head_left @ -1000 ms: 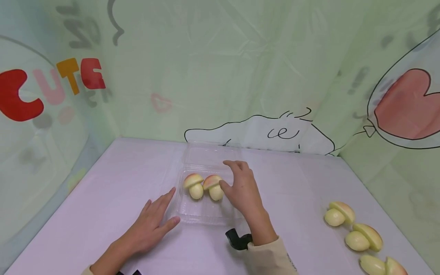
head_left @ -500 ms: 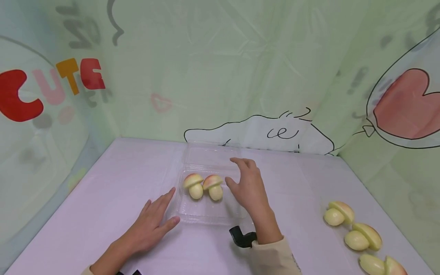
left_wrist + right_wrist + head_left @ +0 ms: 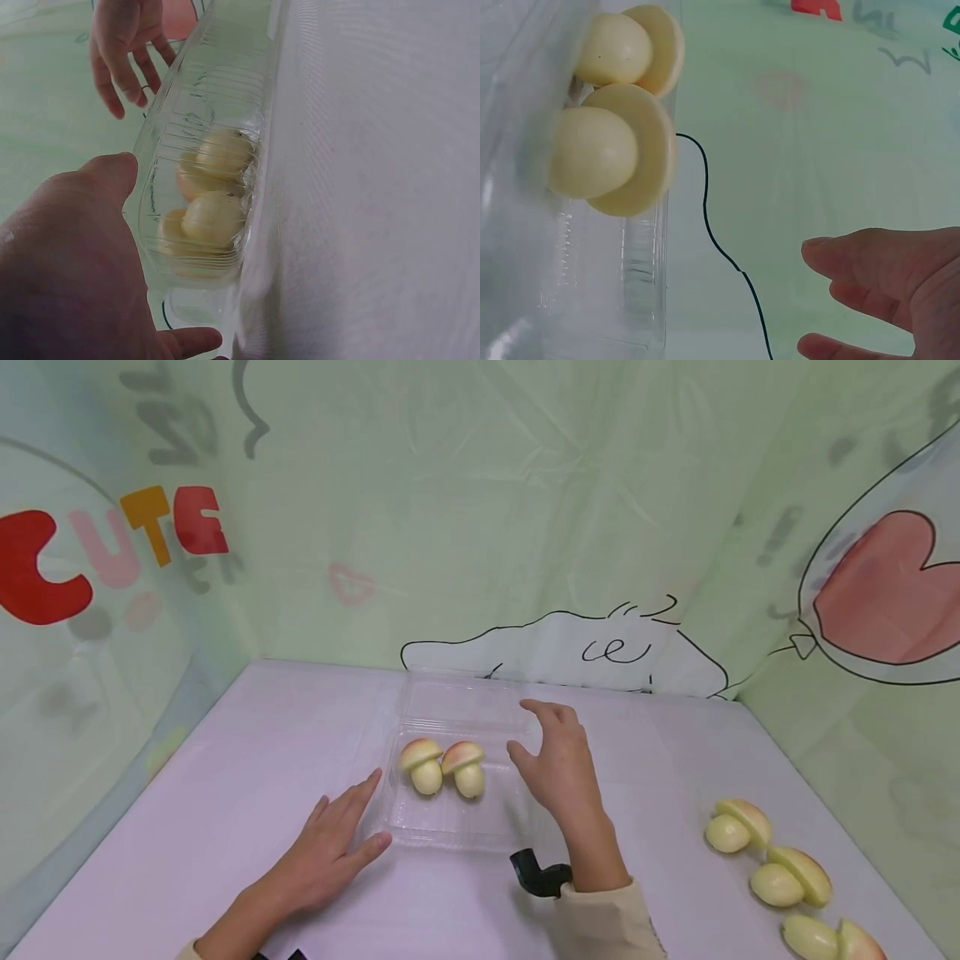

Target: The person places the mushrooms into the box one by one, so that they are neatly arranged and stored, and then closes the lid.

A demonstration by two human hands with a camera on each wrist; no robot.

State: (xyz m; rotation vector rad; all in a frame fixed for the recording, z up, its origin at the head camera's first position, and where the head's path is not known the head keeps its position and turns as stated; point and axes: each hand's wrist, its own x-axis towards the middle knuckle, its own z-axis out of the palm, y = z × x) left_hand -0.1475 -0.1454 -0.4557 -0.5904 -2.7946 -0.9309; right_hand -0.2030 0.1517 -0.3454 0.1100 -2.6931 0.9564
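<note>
Two mushroom-shaped buns (image 3: 462, 768) with reddish caps lie side by side in a clear plastic box (image 3: 461, 818), whose lid (image 3: 465, 700) is folded open toward the back wall. My left hand (image 3: 330, 847) rests by the box's left side, fingers extended; whether it touches the wall I cannot tell. Over the right edge of the box hovers my right hand (image 3: 561, 768), thumb and fingers apart and holding nothing. In the left wrist view, the buns (image 3: 214, 217) show through the box wall. From the right wrist, the nearer bun (image 3: 596, 154) sits apart from the fingers.
Three more mushroom-shaped buns lie in a slanting row on the right of the table: a far one (image 3: 738, 825), a middle one (image 3: 792, 877) and a near one (image 3: 832, 937). Printed curtains (image 3: 465, 527) stand around the white tabletop (image 3: 637, 777). A black wrist device (image 3: 540, 874) hangs under the right wrist.
My right hand has drawn away to the right from the second bun, its fingers parted. The left hand, the box and the buns have stayed in place.
</note>
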